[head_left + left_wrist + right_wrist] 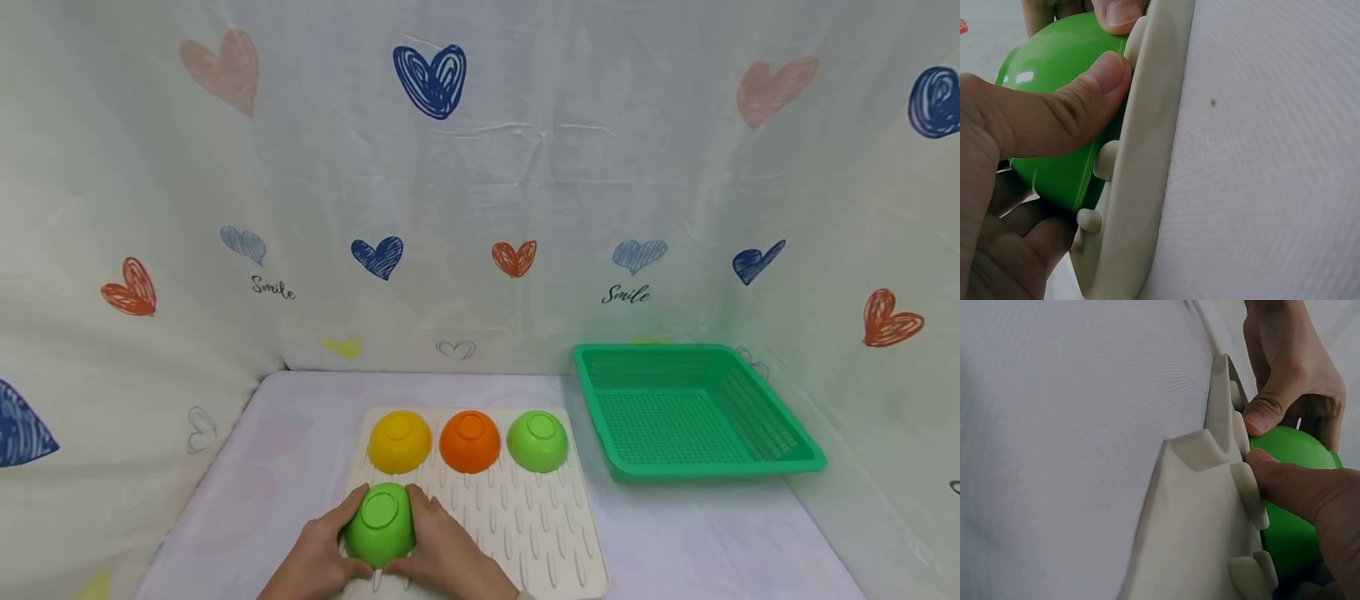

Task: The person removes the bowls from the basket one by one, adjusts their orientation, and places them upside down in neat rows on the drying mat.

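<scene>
Both hands hold a green bowl (380, 533) that sits upside down at the front left of a cream drying mat (517, 525) with raised ridges. My left hand (318, 546) grips the bowl's left side, its thumb (1079, 106) near the rim by the mat. From the other side my right hand (442, 542) holds it, thumb (1291, 484) low on the wall. Behind it, along the mat's far edge, stand an upturned yellow bowl (400, 442), an orange bowl (470, 442) and a light green bowl (537, 442).
A green plastic basket (615, 462) with slotted walls stands right of the mat at the back. The table (247, 492) has a pale cloth. White curtains (480, 183) printed with hearts hang behind and at both sides.
</scene>
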Available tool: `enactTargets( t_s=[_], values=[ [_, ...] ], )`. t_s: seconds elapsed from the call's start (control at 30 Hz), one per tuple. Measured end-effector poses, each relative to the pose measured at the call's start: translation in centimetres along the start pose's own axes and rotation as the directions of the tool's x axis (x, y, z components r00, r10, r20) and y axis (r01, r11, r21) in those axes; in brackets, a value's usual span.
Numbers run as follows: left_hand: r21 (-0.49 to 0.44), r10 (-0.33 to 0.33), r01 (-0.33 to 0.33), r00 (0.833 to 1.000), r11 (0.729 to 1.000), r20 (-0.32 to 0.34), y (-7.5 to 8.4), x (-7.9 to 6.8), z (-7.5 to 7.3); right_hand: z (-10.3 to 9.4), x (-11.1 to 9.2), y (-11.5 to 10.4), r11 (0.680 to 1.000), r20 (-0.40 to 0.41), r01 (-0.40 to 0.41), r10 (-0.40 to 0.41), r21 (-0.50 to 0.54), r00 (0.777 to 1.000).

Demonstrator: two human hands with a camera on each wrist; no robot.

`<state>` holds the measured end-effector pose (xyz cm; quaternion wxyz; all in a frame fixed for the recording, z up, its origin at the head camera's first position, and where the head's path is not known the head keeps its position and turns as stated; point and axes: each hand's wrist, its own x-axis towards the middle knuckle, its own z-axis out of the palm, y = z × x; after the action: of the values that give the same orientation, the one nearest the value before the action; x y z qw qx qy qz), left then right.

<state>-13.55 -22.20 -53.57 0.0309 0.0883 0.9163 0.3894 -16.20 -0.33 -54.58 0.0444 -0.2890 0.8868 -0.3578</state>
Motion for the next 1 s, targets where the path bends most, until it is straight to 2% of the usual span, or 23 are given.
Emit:
enactTargets(
  t_s=[0.17,0.3,0.53,0.77,0.87,0.93,1.0],
  values=[
    [-0.016,-0.025,0.024,0.999,1.000,-0.024,0.0,0.1,-0.4,-0.1,0.6,0.1,0.996,-0.003,0.054,-0.054,0.066,0.999],
    [-0.007,-0.021,0.021,0.999,1.000,-0.038,-0.1,0.0,-0.5,0.0,0.9,0.0,0.993,0.009,0.064,-0.065,0.099,0.998],
    [-0.018,-0.013,0.013,1.000,1.000,-0.026,0.0,0.2,-0.3,-0.2,0.7,-0.3,1.000,0.027,0.016,-0.016,-0.017,0.999],
    [0.010,0.016,-0.016,1.000,1.000,-0.003,0.2,0.2,-0.5,-0.8,0.4,-0.5,0.999,0.071,-0.022,0.024,-0.036,0.997],
    [0.054,0.095,-0.091,0.992,0.994,-0.080,0.5,0.1,-0.4,-1.6,0.3,-0.3,0.999,0.080,-0.027,0.030,-0.037,0.996],
    [0.083,0.154,-0.143,0.975,0.986,-0.157,1.0,0.2,-0.4,-2.4,0.3,0.0,0.999,0.080,-0.030,0.033,-0.035,0.996],
    [0.115,0.200,-0.177,0.952,0.977,-0.232,1.5,0.6,-0.3,-3.3,0.4,0.4,0.999,0.063,-0.025,0.027,-0.038,0.998]
  ],
)
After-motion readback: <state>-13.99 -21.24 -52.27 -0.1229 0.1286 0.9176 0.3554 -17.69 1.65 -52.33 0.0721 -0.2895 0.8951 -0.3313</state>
